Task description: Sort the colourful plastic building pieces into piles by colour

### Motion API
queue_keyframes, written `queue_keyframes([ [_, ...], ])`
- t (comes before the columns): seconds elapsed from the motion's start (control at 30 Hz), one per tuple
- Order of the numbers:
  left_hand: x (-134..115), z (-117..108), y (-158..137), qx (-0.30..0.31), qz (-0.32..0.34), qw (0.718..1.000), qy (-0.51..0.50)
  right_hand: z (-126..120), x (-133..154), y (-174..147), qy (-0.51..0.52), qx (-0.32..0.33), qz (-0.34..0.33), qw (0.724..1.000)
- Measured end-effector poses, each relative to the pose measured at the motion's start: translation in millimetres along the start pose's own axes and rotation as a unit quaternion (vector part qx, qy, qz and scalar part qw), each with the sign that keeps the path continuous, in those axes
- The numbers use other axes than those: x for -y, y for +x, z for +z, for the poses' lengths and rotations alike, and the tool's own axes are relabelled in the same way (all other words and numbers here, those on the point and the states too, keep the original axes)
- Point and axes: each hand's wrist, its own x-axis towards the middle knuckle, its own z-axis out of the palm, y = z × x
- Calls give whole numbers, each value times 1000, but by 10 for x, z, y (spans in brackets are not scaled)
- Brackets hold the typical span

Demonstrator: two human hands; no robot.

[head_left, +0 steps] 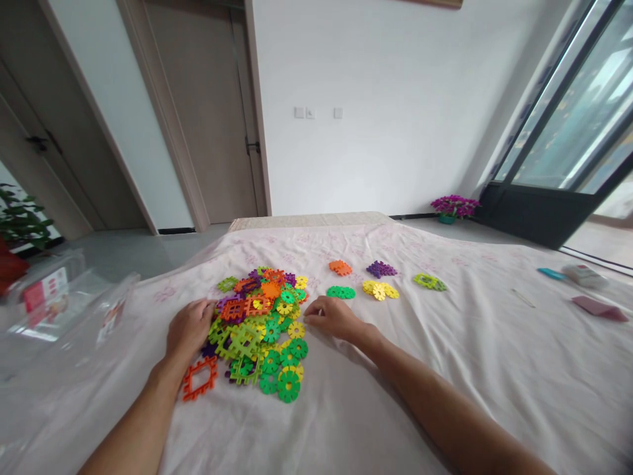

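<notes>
Near left: orange square frame flat on the wrinkled cloth, just beside the left forearm; a dragged wrist could catch its teeth. Green disc at the heap's near right, overlapping others. Heap of notched plastic pieces lies between the hands. Left hand against its left flank, fingers partly hidden; cannot tell whether they pinch anything. Right hand beside the right flank, fingers curled; can't tell if a piece is held. Likely hazard: notches snag, so one pull might spill the loose top layer. Farther, right: green group, yellow group, lime group, purple group, orange group. A wide right-arm sweep or tugged cloth might scatter these.
</notes>
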Motion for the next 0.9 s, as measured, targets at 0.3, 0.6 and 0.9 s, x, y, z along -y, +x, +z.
queue_keyframes([
  [0.3,-2,5,9,5,-2,1000,1,234,45,-21,-25,-14,30,999],
  [0.6,-8,-9,0,8,-5,1000,-4,-68,-292,134,38,-131,114,984],
  [0.9,23,15,15,4,0,1000,-2,-744,-858,24,-23,-234,208,949],
])
